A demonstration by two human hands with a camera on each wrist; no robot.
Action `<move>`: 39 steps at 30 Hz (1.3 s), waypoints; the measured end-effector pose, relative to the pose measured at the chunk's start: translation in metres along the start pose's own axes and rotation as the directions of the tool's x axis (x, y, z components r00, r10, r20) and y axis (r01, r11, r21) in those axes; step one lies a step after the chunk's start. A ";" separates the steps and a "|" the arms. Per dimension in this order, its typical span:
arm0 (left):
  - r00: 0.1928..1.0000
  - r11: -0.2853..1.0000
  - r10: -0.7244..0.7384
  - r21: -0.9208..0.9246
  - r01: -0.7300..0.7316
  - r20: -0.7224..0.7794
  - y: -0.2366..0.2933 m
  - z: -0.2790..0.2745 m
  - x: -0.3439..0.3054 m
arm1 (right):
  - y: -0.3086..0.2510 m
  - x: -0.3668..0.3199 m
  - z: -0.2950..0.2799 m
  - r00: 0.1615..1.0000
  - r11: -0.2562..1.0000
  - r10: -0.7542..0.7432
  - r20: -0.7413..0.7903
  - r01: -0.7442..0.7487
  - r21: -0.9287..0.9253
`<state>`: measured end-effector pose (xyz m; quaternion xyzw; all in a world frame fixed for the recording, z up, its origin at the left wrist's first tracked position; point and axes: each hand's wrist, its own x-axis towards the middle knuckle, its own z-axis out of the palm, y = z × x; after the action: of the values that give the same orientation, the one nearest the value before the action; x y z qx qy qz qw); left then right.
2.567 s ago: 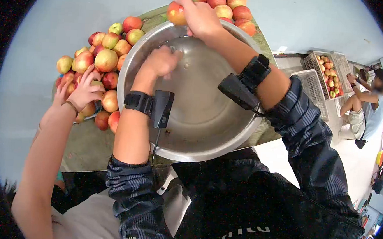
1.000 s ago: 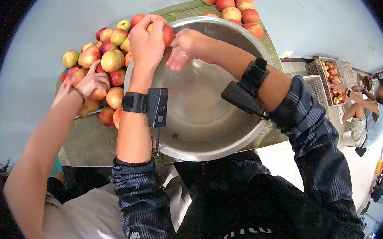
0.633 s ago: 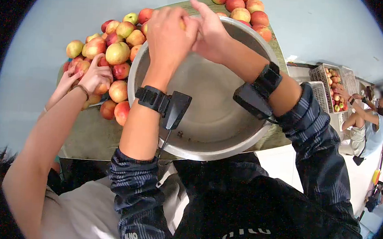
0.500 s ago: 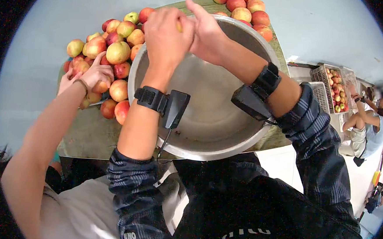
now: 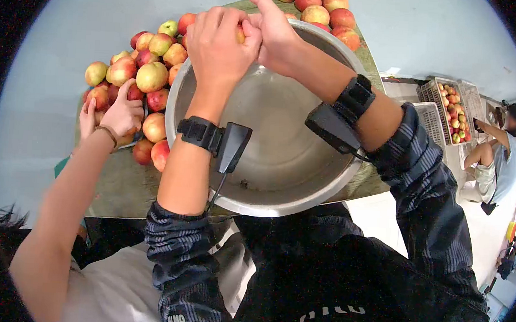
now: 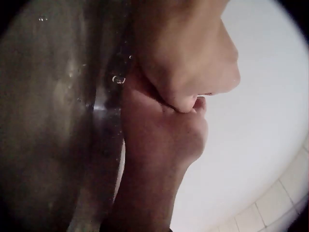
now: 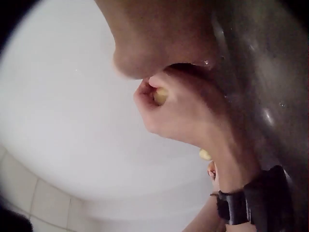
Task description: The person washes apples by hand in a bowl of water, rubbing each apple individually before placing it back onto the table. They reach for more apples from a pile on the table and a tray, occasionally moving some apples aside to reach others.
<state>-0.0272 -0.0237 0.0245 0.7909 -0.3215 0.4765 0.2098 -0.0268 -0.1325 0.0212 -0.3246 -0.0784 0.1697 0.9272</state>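
Observation:
In the head view, my left hand (image 5: 221, 43) grips a peach (image 5: 240, 33) over the far rim of the steel basin (image 5: 321, 194). Only a small yellow-red patch of the fruit shows between thumb and fingers; it also peeks out as a yellow peach (image 7: 160, 95) in the right wrist view. My right hand (image 5: 277, 38) meets the left at the fruit, thumb stretched out, its fingers hidden behind the left hand. In the left wrist view, left hand (image 6: 188, 58) and right hand (image 6: 159, 130) are pressed together beside the water.
Piled peaches (image 5: 151, 76) lie left of the basin, where another person's hand (image 5: 122, 114) reaches in. More peaches (image 5: 315, 15) sit at the far right of the table (image 5: 126, 194). A crate of peaches (image 5: 453, 111) stands on the floor near a seated person (image 5: 500, 158).
The peach was in my right hand at first, then passed to the left while the right rubbed it with straight fingers. Now both hands are together. The other person's hand has shifted among the peaches.

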 end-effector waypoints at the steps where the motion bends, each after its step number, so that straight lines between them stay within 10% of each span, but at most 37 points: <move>1: 1.000 0.999 0.007 0.035 -0.008 0.006 -0.002 -0.001 0.000 | -0.002 -0.006 0.006 0.996 0.997 0.005 -0.084 -0.012 -0.079; 10: 0.984 0.984 -0.176 0.027 0.175 0.018 -0.021 -0.016 0.001 | 0.001 -0.003 -0.013 0.937 0.627 -0.156 -0.313 -0.151 -0.764; 11: 0.976 0.977 -0.215 0.010 0.215 0.013 -0.022 -0.020 0.002 | 0.008 0.002 -0.026 0.984 0.221 -0.171 -0.052 -0.013 -0.975; 13: 0.975 0.974 -0.224 -0.027 0.224 -0.002 -0.024 -0.020 0.003 | 0.019 0.018 -0.061 0.925 -0.586 0.123 0.360 0.360 -0.725; 16: 0.964 0.956 -0.267 -0.125 0.265 -0.004 -0.018 -0.020 0.003 | 0.026 0.005 -0.043 0.873 -0.279 0.452 0.183 0.333 -0.901; 19: 0.970 0.943 -0.239 -0.231 0.241 0.036 -0.021 -0.016 0.000 | 0.015 -0.012 -0.031 0.797 0.346 0.594 0.107 -0.134 -0.929; 22: 0.974 0.926 -0.220 -0.302 0.225 0.049 -0.019 -0.017 0.002 | -0.005 -0.014 -0.008 0.890 0.602 0.450 -0.075 -0.364 -0.711; 26: 0.974 0.913 -0.196 -0.343 0.223 0.110 -0.017 -0.020 0.001 | -0.011 0.001 -0.020 0.974 0.877 0.198 -0.111 -0.226 -0.423; 30: 0.978 0.963 0.043 -0.269 0.014 0.204 -0.002 -0.013 -0.001 | -0.015 -0.005 -0.007 0.966 0.892 0.139 -0.218 -0.218 -0.397; 39: 0.996 0.999 0.038 0.012 -0.040 0.082 -0.001 -0.003 0.002 | -0.008 -0.009 0.007 0.992 0.958 -0.045 -0.118 0.009 -0.286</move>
<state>-0.0281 -0.0217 0.0279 0.8048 -0.3419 0.4499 0.1817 -0.0348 -0.1379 0.0316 -0.4635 -0.0492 0.1235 0.8760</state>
